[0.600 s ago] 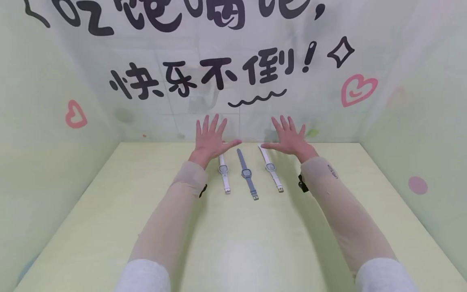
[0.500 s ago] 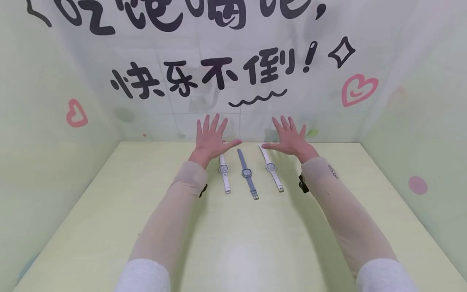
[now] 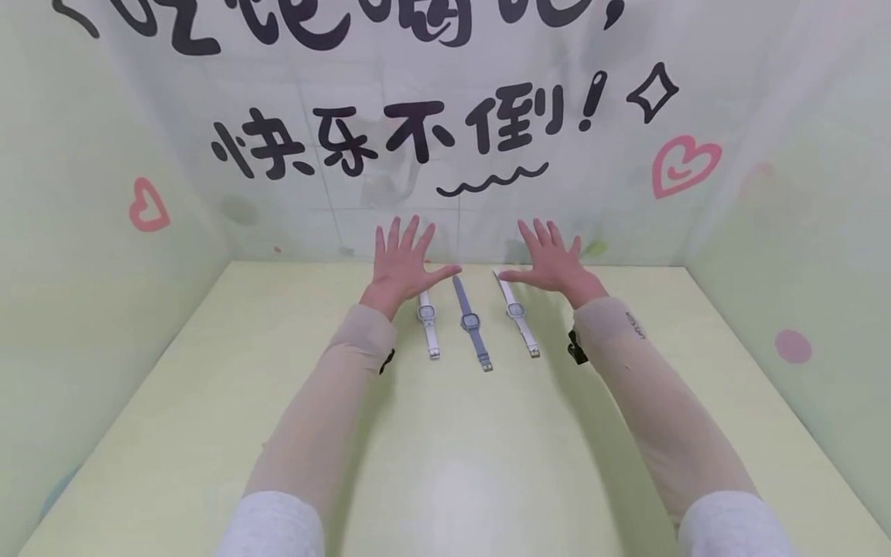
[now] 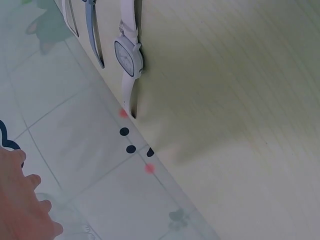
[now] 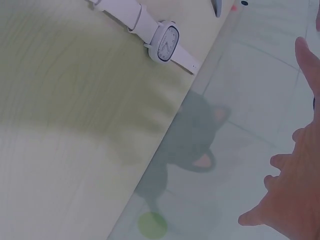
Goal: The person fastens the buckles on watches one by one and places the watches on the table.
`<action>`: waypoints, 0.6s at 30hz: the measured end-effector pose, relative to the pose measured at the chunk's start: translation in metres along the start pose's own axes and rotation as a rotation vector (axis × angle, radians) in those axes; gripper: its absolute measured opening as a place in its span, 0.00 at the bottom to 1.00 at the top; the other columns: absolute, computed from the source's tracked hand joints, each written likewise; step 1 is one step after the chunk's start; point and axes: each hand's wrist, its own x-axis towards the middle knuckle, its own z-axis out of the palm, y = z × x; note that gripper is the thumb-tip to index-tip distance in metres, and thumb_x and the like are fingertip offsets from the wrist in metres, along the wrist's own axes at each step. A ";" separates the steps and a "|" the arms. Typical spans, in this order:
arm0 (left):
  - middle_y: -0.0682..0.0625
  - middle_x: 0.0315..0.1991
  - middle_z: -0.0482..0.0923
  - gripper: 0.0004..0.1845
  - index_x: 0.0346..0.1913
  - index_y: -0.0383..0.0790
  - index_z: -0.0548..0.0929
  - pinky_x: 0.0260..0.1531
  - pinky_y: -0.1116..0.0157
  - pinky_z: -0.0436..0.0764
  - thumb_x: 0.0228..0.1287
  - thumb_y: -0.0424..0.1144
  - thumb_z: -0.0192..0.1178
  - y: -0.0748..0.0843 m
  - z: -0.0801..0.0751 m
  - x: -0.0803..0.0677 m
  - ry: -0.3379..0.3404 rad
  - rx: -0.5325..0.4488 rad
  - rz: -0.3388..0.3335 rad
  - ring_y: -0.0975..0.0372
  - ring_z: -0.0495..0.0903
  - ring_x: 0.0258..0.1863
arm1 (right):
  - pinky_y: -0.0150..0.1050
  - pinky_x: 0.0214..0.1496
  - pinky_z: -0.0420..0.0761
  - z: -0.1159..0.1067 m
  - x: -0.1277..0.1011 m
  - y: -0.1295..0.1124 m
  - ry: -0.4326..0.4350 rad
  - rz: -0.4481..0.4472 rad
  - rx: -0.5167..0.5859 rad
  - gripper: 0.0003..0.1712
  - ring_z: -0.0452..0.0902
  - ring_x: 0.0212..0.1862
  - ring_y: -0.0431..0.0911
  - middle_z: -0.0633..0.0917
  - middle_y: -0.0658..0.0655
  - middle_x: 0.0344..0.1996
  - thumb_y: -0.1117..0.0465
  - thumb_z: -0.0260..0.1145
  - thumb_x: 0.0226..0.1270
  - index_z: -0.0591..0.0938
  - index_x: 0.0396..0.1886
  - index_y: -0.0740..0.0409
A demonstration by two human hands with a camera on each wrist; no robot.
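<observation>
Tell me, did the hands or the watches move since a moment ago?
Hardly anything changed. The whole picture slid up a little, which looks like the head camera tipping, not things moving. The left hand and right hand stay spread open above the table, holding nothing. The white watch on the left, the blue watch and the white watch on the right lie in the same row.
</observation>
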 end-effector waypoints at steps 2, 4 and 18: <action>0.47 0.83 0.34 0.54 0.81 0.56 0.43 0.78 0.41 0.29 0.59 0.81 0.41 0.001 0.002 -0.002 0.002 0.000 0.002 0.45 0.30 0.81 | 0.78 0.72 0.31 0.000 -0.002 -0.002 -0.010 0.002 0.006 0.63 0.26 0.81 0.63 0.37 0.63 0.81 0.27 0.59 0.62 0.36 0.81 0.47; 0.47 0.83 0.34 0.54 0.81 0.56 0.43 0.78 0.41 0.30 0.59 0.81 0.41 0.001 0.003 -0.002 0.002 0.006 0.004 0.44 0.31 0.81 | 0.78 0.72 0.31 -0.001 -0.004 -0.003 -0.008 0.000 0.011 0.63 0.26 0.81 0.63 0.37 0.63 0.81 0.28 0.59 0.62 0.36 0.82 0.48; 0.47 0.83 0.36 0.54 0.81 0.55 0.45 0.78 0.40 0.32 0.58 0.81 0.41 0.008 0.001 -0.009 0.002 -0.001 0.024 0.44 0.33 0.81 | 0.78 0.73 0.35 0.000 -0.009 -0.004 -0.029 -0.007 0.020 0.63 0.30 0.81 0.64 0.39 0.64 0.81 0.29 0.60 0.63 0.36 0.81 0.50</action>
